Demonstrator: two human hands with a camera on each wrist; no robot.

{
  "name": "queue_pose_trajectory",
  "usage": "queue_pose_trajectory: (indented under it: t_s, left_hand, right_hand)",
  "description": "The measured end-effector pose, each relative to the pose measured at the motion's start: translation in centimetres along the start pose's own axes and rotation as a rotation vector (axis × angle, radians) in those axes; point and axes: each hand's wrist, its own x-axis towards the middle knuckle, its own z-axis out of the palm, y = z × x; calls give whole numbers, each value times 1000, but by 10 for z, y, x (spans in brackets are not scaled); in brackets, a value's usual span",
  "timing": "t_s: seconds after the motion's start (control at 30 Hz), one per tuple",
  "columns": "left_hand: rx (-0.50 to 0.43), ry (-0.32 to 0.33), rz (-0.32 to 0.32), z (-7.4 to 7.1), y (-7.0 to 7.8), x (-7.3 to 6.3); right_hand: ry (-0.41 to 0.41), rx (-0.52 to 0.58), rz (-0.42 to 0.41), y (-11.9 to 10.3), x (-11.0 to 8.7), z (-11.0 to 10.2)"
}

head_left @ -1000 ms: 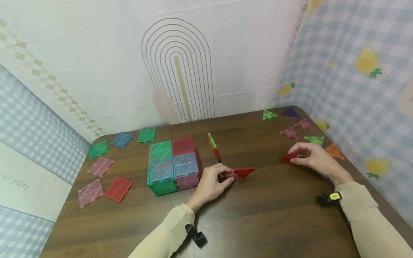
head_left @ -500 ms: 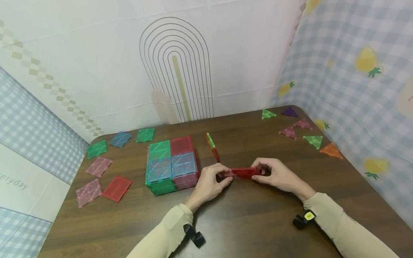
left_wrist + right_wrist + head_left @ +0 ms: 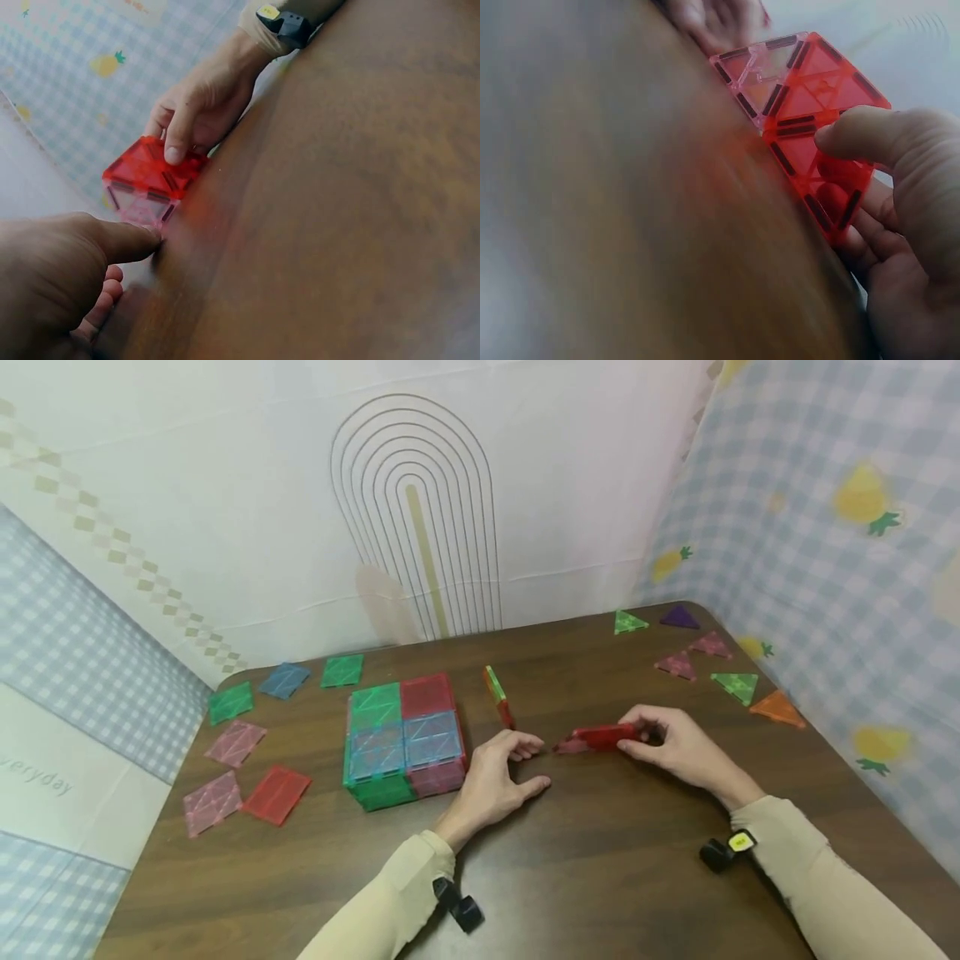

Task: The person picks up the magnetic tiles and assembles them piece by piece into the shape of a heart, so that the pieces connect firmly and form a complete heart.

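Note:
My right hand pinches a red triangular magnetic tile between thumb and fingers. Joined edge to edge with it are another red triangle and a pink triangle, making a strip that stands on edge close over the table. My left hand is beside the strip's pink end, thumb and fingers spread with nothing between them. Just left of that hand is a low box built of green, blue, red and pink square tiles. Behind it stands a narrow green, orange and red tile piece, seen edge-on.
Loose square tiles lie on the left of the brown table, among them a red one and a blue one. Several triangles, including an orange one and a purple one, lie at the back right. Cloth hangs behind.
My right hand brought a red triangle from the right and joined it to the strip. My left hand has let go of the pink end, and the strip has shifted right and slightly back.

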Motion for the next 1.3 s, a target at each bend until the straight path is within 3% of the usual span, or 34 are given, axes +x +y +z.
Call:
queue_pose_trajectory:
  t_s: [0.1,0.2,0.47,0.63,0.77,0.97,1.3]
  left_hand:
    - [-3,-21,-7,1,1,0]
    - [1,-36,-17,1,0,-1]
    - [0,-33,-28,1,-1,-4]
    - [1,-42,-17,7,0,-3]
    - [-2,-39,-5,11,2,0]
    - [8,-34,7,9,2,5]
    - [25,-19,-20,-1,-1,3]
  right_hand:
    - [87,-20,39,9,-3,-10]
    - [144,-45,67,15,0,-5]
    - [204,-125,129,-1,49,46]
    - [228,-110,170,-12,77,73]
    - [254,-118,178,-17,91,82]
    - [268,-132,169,-22,100,82]
    - [234,-132,172,-27,110,89]
